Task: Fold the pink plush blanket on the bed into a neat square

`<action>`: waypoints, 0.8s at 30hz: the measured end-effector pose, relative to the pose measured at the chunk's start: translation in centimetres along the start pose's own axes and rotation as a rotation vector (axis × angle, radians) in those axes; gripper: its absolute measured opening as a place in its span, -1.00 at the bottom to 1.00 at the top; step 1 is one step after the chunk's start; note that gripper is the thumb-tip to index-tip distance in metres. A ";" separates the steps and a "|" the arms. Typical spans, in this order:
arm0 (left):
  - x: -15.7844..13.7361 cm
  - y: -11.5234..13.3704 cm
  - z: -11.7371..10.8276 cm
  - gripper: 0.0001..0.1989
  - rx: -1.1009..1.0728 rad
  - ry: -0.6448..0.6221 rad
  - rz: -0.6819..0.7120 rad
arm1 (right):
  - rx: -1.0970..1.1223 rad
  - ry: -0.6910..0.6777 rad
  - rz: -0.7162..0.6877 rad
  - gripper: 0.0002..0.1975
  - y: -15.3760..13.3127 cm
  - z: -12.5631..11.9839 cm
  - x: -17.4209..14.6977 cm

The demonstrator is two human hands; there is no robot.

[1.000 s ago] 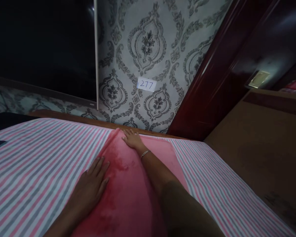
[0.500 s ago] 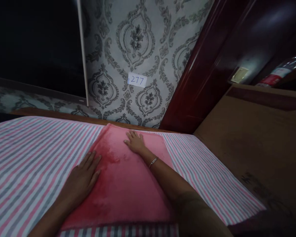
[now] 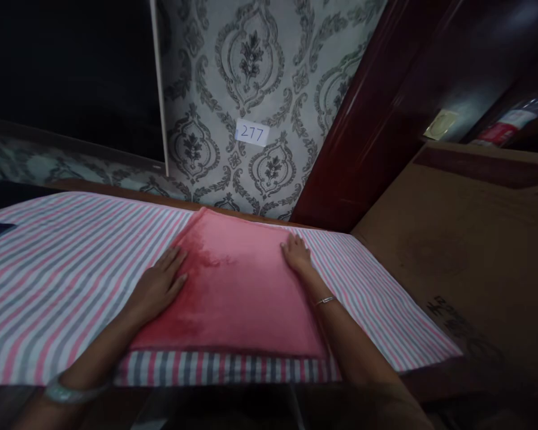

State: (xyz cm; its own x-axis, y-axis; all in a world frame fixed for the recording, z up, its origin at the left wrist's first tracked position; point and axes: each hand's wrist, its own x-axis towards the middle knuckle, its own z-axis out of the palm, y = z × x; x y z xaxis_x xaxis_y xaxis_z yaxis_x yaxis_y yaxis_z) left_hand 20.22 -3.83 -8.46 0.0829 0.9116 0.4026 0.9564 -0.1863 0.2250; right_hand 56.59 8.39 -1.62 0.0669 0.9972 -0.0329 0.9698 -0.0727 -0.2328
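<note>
A pink cloth (image 3: 246,286), darker red along its left side, lies spread flat over a striped sheet (image 3: 85,257). My left hand (image 3: 159,283) rests flat on the cloth's left edge, fingers stretched forward. At the far right corner of the cloth lies my right hand (image 3: 297,252), palm down with its fingers a little apart. Neither hand grips anything. A few small wrinkles show in the red part near the far left. A bangle circles each wrist.
A dark screen (image 3: 72,77) hangs at the back left. The patterned wall behind bears a paper label (image 3: 251,132) reading 277. On the right stand a cardboard box (image 3: 466,239) and a dark red wooden panel (image 3: 341,155). A bottle (image 3: 506,126) shows behind the box.
My right hand has slid right across the cloth to its far right corner. My left hand stays at the left edge. The view has shifted, showing more of the near edge.
</note>
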 end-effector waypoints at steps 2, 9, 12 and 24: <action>0.0 0.1 -0.7 -0.34 -0.011 0.031 -0.010 | -0.005 0.047 -0.203 -0.36 -4.1 0.5 -2.1; -2.5 0.9 -2.6 -0.37 0.075 0.055 -0.028 | 0.106 -0.019 -0.846 -0.36 -17.8 4.9 -11.2; -3.9 1.0 -1.5 -0.37 0.102 0.016 -0.014 | 0.104 -0.040 -0.860 -0.38 -18.1 6.2 -11.9; -4.5 1.0 -1.1 -0.32 0.115 -0.026 0.005 | -0.114 -0.053 -0.171 -0.35 1.9 3.0 -9.2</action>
State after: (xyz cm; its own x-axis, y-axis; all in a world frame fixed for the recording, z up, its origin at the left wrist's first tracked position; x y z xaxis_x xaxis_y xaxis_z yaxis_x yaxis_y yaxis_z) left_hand 20.45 -8.53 -9.05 0.0932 0.9201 0.3803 0.9816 -0.1488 0.1195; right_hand 57.07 -0.98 -4.67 -0.1101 0.9924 -0.0544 0.9865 0.1024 -0.1281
